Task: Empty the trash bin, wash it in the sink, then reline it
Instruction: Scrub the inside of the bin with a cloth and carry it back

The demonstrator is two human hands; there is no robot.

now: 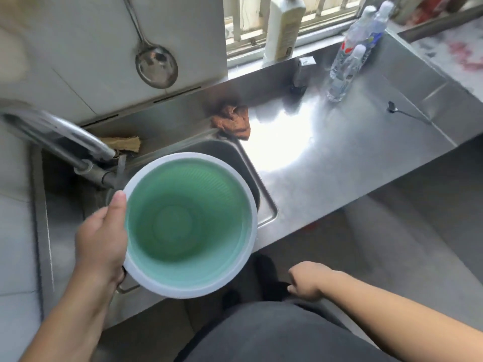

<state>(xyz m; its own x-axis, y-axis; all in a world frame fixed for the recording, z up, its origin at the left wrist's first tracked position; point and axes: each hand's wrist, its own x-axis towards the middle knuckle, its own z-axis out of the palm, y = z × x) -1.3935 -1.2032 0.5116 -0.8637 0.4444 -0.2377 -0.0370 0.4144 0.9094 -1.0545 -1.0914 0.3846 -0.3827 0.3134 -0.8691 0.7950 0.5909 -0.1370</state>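
A round green trash bin [188, 231] with a white rim is held upright over the front edge of the steel sink [245, 163]; nothing lies inside it. My left hand [103, 236] grips the bin's left rim, thumb on top of the rim. The curved tap [65, 137] ends just beyond the bin's left side; a thin stream seems to fall from it, blurred. My right hand [304, 282] hangs low beside my body, below the counter edge, fingers curled downward and mostly hidden.
A brown rag [231, 121] lies at the sink's back right corner. Steel counter [339, 152] to the right carries clear bottles [345, 71] and a small spoon [402, 112]. A ladle [156, 65] hangs on the wall. A white bottle [283, 27] stands on the windowsill.
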